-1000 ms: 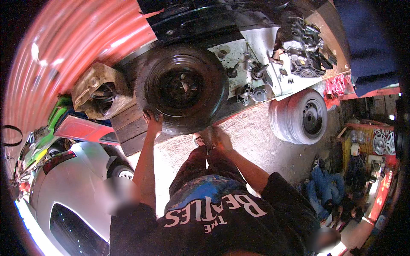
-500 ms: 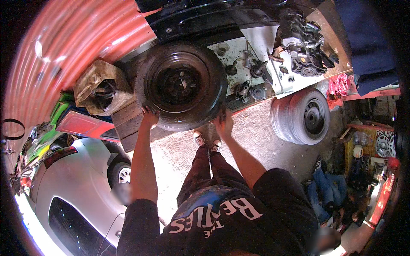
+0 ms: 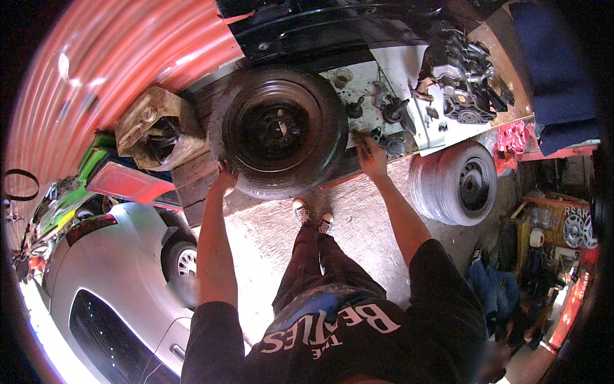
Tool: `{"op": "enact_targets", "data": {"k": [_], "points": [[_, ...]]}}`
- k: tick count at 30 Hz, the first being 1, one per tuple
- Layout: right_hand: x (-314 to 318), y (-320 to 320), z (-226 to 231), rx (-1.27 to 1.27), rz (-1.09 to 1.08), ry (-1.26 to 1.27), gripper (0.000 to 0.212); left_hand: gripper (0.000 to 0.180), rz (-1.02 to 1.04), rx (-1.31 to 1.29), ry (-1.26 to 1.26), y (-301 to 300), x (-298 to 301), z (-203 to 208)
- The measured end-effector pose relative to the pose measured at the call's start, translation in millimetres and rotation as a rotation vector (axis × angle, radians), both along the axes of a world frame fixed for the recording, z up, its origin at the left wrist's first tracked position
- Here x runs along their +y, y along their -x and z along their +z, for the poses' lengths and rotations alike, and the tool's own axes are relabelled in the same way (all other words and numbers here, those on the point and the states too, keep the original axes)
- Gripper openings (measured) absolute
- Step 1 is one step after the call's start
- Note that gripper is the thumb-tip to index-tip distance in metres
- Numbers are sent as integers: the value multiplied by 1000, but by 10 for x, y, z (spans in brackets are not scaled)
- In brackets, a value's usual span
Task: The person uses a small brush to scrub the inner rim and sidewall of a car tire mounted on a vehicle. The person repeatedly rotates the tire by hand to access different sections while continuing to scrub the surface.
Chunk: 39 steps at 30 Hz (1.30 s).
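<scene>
A large black tyre on a dark steel rim, one whole wheel [image 3: 281, 182], lies flat on the wooden workbench [image 3: 195, 189] in front of me. My left hand [image 3: 225, 176] is at its near left edge, fingers bent against the tyre's side. My right hand [image 3: 371, 157] is off the wheel, to its right, over the bench's front edge. Its fingers are apart with nothing in them, close to a round metal car part [image 3: 395, 146]. Several small dark mechanical parts lie on the white sheet [image 3: 368, 70] beyond that hand.
Two stacked wheels [image 3: 453, 184] stand on the floor to the right. A brown carton [image 3: 157, 128] sits at the bench's left. An engine assembly [image 3: 464, 77] rests at the far right of the bench. A silver car [image 3: 109, 275] is parked at my left; other people are at lower right.
My right hand has left the tyre's near right edge and moved outward to the right. My left hand stays at the tyre. The view has shifted slightly.
</scene>
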State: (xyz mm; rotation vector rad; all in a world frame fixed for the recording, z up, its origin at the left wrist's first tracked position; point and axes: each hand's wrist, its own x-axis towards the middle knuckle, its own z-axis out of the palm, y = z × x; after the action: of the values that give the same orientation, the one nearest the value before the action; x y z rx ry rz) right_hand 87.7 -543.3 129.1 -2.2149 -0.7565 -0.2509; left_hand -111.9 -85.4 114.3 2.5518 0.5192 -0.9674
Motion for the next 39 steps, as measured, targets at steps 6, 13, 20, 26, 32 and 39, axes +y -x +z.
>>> {"op": "enact_targets", "data": {"k": [6,13,20,26,32,39], "points": [[353,583,-429,114,-378,-106,24,53,72,-178,205,-20,201,-281],[179,1672,-250,305,368,-38,45,52,-475,130,-217,-95,75,-356],[329,237,111,78,-242,117,40,49,-254,-66,-31,-81,235,-505],[945,1601,38,263,34,412,62,49,-259,-93,-113,161,458,-581],[799,1776,-333,194,402,312,27,48,-261,7,-30,-271,53,-324],[416,826,-166,313,23,-17,35,47,-327,-60,-98,25,428,-614]]}}
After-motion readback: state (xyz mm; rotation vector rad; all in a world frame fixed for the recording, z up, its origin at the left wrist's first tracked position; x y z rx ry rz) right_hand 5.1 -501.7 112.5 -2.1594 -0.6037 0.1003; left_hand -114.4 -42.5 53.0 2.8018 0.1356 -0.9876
